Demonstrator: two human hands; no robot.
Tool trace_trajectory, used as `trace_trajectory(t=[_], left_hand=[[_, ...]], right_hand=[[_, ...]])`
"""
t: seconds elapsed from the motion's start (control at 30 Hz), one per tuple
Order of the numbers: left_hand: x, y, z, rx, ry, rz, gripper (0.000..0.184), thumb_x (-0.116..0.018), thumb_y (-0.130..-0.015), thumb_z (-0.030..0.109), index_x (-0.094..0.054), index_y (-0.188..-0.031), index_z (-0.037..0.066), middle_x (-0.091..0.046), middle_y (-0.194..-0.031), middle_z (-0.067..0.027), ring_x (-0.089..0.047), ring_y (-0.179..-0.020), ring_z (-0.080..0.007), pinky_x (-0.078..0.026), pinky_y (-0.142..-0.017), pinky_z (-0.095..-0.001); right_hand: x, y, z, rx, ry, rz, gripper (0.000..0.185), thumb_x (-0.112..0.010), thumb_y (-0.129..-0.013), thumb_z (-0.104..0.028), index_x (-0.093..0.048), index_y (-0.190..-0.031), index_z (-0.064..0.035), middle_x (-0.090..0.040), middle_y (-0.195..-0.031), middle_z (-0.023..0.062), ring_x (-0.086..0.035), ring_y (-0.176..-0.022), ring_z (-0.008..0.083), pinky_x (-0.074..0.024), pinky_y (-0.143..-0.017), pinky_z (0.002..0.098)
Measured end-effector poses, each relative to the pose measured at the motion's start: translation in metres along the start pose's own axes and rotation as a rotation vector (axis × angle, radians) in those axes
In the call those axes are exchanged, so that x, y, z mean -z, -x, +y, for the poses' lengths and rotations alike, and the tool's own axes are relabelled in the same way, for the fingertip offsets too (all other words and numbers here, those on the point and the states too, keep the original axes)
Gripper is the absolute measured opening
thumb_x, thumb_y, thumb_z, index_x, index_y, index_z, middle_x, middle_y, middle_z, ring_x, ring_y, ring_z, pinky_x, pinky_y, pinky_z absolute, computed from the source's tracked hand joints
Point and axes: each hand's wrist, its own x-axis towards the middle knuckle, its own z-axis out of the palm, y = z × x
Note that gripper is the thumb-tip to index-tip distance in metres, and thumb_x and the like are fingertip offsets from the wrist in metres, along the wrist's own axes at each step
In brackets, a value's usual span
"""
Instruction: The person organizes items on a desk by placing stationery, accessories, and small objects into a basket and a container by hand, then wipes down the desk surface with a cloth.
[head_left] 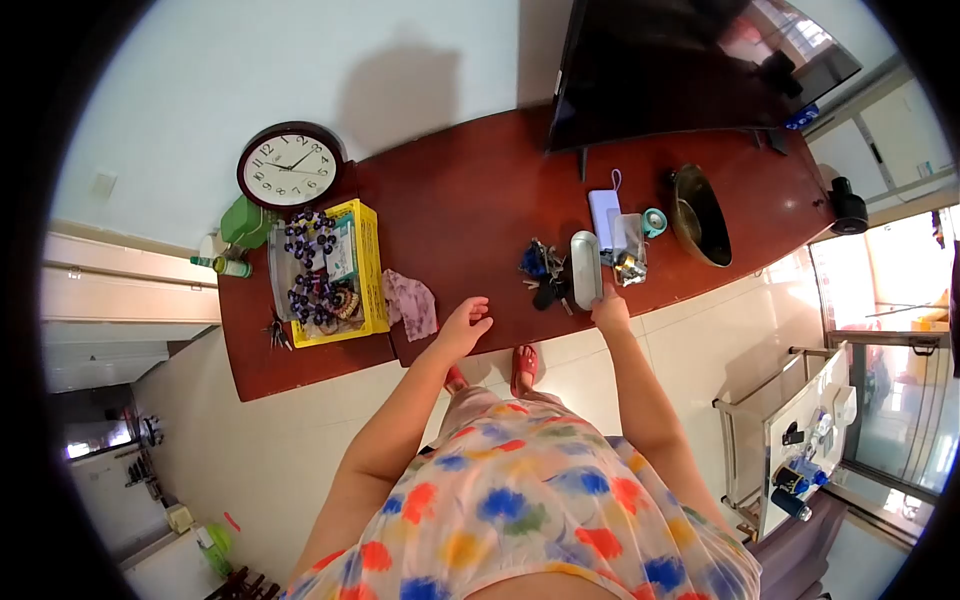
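My right hand [610, 308] is at the near end of an oblong, pale grey-green tray [586, 268] with rounded ends, its fingers closed on the tray's near right edge. Left of the tray lies a bunch of keys [543, 270] with dark and blue pieces. On the other side, a clear plastic box [629, 245] contains small metallic items. Over the table's front edge, my left hand [466, 322] is open with its fingers apart and nothing in it. Nearest to that hand is a crumpled pinkish-purple cloth [410, 303].
The red-brown table [460, 220] carries a yellow basket [372, 270] of dark beaded items, a wall clock [291, 168], a lilac power bank [604, 215], a teal roll [654, 221], a brass-coloured bowl [688, 215] and a television [680, 80]. Pliers [277, 330] lie at the left.
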Motion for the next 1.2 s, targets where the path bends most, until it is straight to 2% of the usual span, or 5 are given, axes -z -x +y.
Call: trace_trajectory(t=[0.3, 0.57, 0.77, 0.9, 1.2], left_hand=[[-0.019, -0.003, 0.047, 0.149, 0.415, -0.040, 0.065, -0.061, -0.091, 0.026, -0.026, -0.145, 0.014, -0.043, -0.138, -0.0133, -0.043, -0.125, -0.0207, -0.037, -0.101, -0.0360], [-0.007, -0.018, 0.054, 0.237, 0.584, -0.025, 0.088, -0.066, -0.087, 0.036, -0.006, -0.150, 0.024, -0.039, -0.142, -0.0097, -0.036, -0.130, -0.0239, -0.035, -0.099, -0.0492], [0.027, -0.010, 0.021, 0.340, 0.576, 0.104, 0.087, -0.066, -0.087, 0.035, -0.006, -0.150, 0.025, -0.041, -0.139, -0.0090, -0.043, -0.123, -0.0249, -0.037, -0.097, -0.0535], [0.046, -0.002, 0.008, 0.398, 0.611, 0.152, 0.086, -0.068, -0.086, 0.033, -0.009, -0.149, 0.025, -0.040, -0.140, -0.0082, -0.044, -0.123, -0.0249, -0.038, -0.096, -0.0542], [0.065, 0.010, -0.010, 0.387, 0.663, 0.148, 0.081, -0.068, -0.086, 0.030, -0.015, -0.147, 0.026, -0.041, -0.140, -0.0062, -0.045, -0.121, -0.0236, -0.041, -0.093, -0.0513]], right_hand=[[0.012, 0.031, -0.047, 0.218, -0.586, 0.153, 0.044, -0.050, -0.084, -0.003, -0.050, -0.128, -0.0031, -0.064, -0.072, 0.0068, -0.060, -0.053, 0.0120, -0.0474, -0.049, 0.0267], [-0.025, 0.086, -0.128, 0.223, -0.654, -0.258, 0.039, -0.053, -0.090, -0.012, -0.048, -0.128, -0.0038, -0.065, -0.069, 0.0087, -0.060, -0.053, 0.0105, -0.0462, -0.048, 0.0257], [-0.054, 0.052, -0.117, 0.548, -0.322, -0.041, 0.041, -0.061, -0.088, -0.021, -0.051, -0.125, -0.0058, -0.066, -0.092, 0.0139, -0.063, -0.086, 0.0274, -0.0501, -0.075, 0.0378], [-0.038, 0.021, -0.135, 0.646, 0.309, 0.218, 0.059, -0.070, -0.077, -0.023, -0.049, -0.132, -0.0192, -0.038, -0.141, 0.0155, -0.037, -0.129, 0.0361, -0.0279, -0.103, 0.0572], [-0.067, -0.033, -0.119, 0.563, 0.603, 0.106, 0.064, -0.075, -0.074, -0.024, -0.048, -0.132, -0.0219, -0.033, -0.146, 0.0161, -0.031, -0.135, 0.0358, -0.0175, -0.110, 0.0602]])
